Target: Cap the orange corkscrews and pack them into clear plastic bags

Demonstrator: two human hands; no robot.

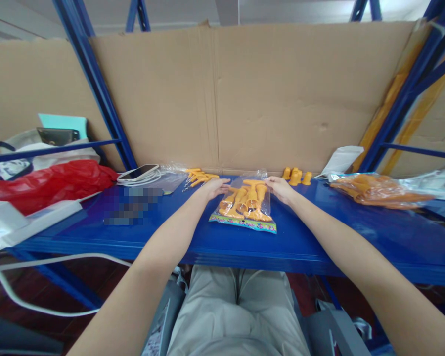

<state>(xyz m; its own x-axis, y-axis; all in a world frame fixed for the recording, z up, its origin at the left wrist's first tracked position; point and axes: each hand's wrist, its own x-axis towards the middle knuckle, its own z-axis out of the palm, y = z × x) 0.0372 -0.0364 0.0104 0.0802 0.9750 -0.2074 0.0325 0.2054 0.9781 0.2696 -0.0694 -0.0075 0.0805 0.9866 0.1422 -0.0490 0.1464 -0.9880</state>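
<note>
A clear plastic bag (244,205) holding several orange plastic pieces lies flat on the blue shelf (207,242), its patterned strip toward me. My left hand (215,188) pinches the bag's far left corner. My right hand (280,189) pinches the far right corner. Both hands are closed on the bag's top edge.
Loose orange pieces (198,176) lie left of the bag, small orange cones (296,176) to the right. A phone (138,172) with a white cable, a red bag (48,185), and a big bag of orange parts (378,189) sit on the shelf. Cardboard (244,94) backs it.
</note>
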